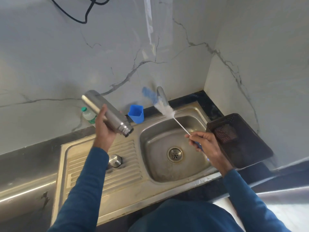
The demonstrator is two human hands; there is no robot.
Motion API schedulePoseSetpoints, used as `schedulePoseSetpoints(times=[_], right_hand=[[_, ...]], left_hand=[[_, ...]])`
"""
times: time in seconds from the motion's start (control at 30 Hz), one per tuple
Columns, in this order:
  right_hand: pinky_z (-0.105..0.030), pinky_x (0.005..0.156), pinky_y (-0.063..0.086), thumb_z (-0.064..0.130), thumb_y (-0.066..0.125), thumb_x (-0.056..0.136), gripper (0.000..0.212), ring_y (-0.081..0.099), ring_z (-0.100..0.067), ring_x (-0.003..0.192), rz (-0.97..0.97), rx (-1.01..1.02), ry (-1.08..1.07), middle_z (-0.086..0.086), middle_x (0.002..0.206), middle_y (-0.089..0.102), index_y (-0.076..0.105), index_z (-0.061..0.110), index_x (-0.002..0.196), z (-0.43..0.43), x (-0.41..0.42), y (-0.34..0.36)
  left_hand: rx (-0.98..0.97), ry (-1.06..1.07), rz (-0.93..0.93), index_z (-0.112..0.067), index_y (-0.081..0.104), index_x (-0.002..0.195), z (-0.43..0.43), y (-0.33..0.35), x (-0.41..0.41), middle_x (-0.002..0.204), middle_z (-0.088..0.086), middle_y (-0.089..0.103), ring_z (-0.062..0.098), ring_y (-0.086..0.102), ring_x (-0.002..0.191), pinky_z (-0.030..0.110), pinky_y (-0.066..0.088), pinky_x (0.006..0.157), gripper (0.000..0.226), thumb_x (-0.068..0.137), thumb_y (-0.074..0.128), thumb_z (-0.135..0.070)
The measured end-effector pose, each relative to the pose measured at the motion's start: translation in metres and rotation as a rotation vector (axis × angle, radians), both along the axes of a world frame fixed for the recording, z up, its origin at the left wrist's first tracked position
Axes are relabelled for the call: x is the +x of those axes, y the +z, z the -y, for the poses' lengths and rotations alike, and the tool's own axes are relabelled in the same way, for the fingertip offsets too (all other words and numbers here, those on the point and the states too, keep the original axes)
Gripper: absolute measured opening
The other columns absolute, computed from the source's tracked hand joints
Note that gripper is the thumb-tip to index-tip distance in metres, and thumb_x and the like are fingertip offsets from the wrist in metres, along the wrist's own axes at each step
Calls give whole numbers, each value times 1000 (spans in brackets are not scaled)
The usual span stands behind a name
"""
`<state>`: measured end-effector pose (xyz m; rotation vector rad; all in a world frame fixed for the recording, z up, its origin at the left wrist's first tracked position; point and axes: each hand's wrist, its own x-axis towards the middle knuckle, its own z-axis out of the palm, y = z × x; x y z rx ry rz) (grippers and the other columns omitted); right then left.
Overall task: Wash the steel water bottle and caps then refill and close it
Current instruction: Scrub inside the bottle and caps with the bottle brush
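**Bottle in one hand, brush in the other, above the sink**

The steel water bottle is held in the air over the ribbed drainboard, to the left of the basin and clear of it. It lies tilted, its flat base pointing up and to the far left, its open threaded mouth pointing down toward the basin. The left hand grips it from below, fingers and thumb curled round the smooth brushed-metal barrel near the neck, the forearm in a blue sleeve reaching up from the near edge.

The right hand pinches the thin white stem of a bottle brush between thumb and fingertips, its blue handle end running under the palm. The brush slants up to the far left over the basin; its bristles are white and fluffy with a blue tip, blurred.

A rounded steel cap stands on the drainboard, just beside the left sleeve. The stainless sink has a round perforated drain. A curved metal tap rises at the far rim. Left of it stands a blue plastic cup, and further left a small clear plastic bottle with a green cap; its label cannot be read. A dark perforated tray sits to the right of the sink. The wall is pale veined marble.
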<state>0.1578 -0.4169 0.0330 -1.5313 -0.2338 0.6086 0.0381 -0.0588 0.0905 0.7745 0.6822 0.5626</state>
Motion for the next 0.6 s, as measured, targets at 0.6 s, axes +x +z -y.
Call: schedulePoseSetpoints(times=[0.6], right_hand=[[-20,43,21,23,57,108,22,29,-11,48,-58,22,72,-4,67,49,78,20,116,-8,-40,9]], left_hand=[[-325,-272,101,-5,54,139,136,-36,17,112,18,64,36,66,95,51,56,91,63,94,71,-46]])
